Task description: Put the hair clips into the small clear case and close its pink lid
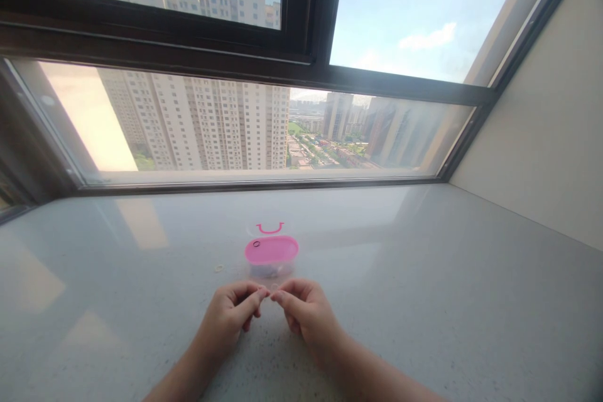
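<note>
My left hand (pixel 233 311) is closed in a pinch, thumb against forefinger. Facing it, my right hand (pixel 308 311) pinches in the same way, and the two sets of fingertips almost meet. A thin, pale loop (pixel 274 287) shows faintly at the right fingertips; what the left fingertips hold is too small to make out. Just beyond both hands stands an oval clear box with a pink lid (pixel 272 250). On the lid's left end lies a small black ring (pixel 256 244). A pink curved handle (pixel 270 228) lies behind the box.
A small pale ring (pixel 218 269) lies on the speckled white counter (pixel 424 301), left of the box. Along the far edge runs a dark-framed window (pixel 264 187) with tall buildings outside. A plain wall (pixel 546 119) bounds the right side.
</note>
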Demonstrator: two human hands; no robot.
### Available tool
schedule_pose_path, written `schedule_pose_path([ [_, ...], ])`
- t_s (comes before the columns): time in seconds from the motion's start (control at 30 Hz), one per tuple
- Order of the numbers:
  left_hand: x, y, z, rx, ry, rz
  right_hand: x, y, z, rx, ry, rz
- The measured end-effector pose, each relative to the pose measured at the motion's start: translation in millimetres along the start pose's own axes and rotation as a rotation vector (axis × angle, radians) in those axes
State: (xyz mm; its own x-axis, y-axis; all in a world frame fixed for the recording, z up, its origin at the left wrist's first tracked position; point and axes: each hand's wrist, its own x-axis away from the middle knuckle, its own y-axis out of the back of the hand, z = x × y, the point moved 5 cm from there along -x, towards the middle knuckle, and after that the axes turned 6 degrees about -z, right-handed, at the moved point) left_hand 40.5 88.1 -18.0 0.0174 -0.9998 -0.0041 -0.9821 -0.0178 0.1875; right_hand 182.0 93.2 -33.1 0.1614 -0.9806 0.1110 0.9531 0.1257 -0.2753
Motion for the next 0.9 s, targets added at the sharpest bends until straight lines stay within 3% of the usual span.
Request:
schedule_pose_path([
  [0.9, -1.3, -0.8, 6.5, 0.058, 0.018, 0.008, 1.5, -0.9, -0.3, -0.017, -0.010, 0.023],
])
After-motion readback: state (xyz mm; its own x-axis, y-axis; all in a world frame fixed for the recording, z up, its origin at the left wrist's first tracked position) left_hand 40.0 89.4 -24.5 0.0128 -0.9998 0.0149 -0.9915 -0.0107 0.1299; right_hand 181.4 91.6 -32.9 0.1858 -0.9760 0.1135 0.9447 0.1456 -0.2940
